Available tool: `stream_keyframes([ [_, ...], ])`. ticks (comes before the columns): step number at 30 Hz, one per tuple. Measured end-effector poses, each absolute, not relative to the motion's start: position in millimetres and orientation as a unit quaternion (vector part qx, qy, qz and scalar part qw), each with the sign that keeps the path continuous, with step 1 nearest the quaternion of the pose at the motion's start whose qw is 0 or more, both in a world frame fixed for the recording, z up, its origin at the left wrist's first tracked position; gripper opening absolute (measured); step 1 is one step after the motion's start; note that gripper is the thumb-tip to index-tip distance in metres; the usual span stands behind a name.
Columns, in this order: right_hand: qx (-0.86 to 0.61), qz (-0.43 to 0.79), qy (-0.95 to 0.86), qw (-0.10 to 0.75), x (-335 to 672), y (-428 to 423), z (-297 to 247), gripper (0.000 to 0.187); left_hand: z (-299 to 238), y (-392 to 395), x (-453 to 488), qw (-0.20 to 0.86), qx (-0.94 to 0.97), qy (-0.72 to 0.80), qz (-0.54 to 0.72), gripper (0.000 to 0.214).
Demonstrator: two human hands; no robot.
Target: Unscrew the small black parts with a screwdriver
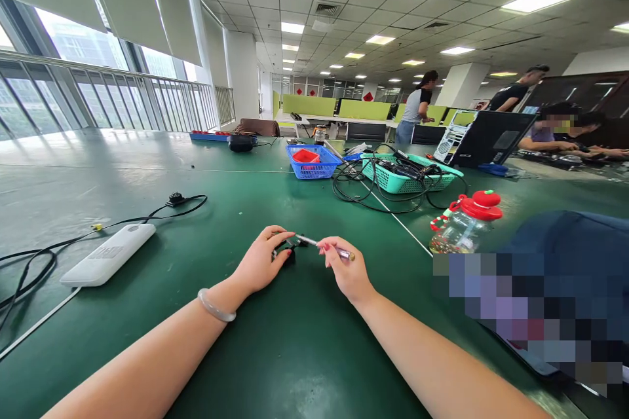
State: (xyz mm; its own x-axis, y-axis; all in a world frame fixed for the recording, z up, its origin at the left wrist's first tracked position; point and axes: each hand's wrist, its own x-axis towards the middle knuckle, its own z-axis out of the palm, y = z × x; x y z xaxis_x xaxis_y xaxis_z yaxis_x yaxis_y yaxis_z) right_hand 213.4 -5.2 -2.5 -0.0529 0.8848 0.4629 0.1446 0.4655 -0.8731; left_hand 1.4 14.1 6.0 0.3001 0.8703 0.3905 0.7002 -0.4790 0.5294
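My right hand (346,268) is closed in a pen-like grip around a slim screwdriver (309,241). Its thin metal shaft points left, towards the fingertips of my left hand (260,260). That hand, with a pale bangle at the wrist, has its thumb and fingers closed about a small black part (291,255) on the green table. My fingers hide much of the part, so its kind cannot be made out. Whether the screwdriver's tip touches it is unclear.
On the green table (304,366) lie a white power strip (111,255) and black cable at left. Further off are a blue basket (314,171) and a teal basket (393,184) with cables. A red-lidded bottle (462,226) and dark blue cloth (570,242) stand right. Several people work beyond.
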Motion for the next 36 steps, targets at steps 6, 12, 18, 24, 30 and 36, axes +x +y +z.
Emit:
stream_keyframes([
  [6, -0.502, 0.360, -0.597, 0.511, 219, 12, -12, 0.040, -1, 22, -11, 0.077, 0.771, 0.586, 0.238, 0.040],
  [12, -0.501, 0.325, -0.652, 0.468, 217, 9, -12, 0.041, 5, 16, -8, 0.053, 0.775, 0.603, 0.182, 0.041],
  [18, -0.484, 0.324, -0.672, 0.457, 215, 10, -15, 0.033, 5, 13, 1, 0.117, 0.827, 0.512, 0.199, 0.049],
  [24, -0.475, 0.327, -0.684, 0.447, 214, 8, -16, 0.033, 1, 13, 5, 0.071, 0.833, 0.521, 0.173, 0.035],
  [30, -0.468, 0.358, -0.665, 0.459, 213, 1, -10, 0.037, 5, 13, -5, 0.050, 0.767, 0.616, 0.173, 0.049],
  [36, -0.480, 0.322, -0.594, 0.559, 211, 5, -9, 0.044, 1, 11, 12, 0.061, 0.784, 0.592, 0.175, 0.063],
])
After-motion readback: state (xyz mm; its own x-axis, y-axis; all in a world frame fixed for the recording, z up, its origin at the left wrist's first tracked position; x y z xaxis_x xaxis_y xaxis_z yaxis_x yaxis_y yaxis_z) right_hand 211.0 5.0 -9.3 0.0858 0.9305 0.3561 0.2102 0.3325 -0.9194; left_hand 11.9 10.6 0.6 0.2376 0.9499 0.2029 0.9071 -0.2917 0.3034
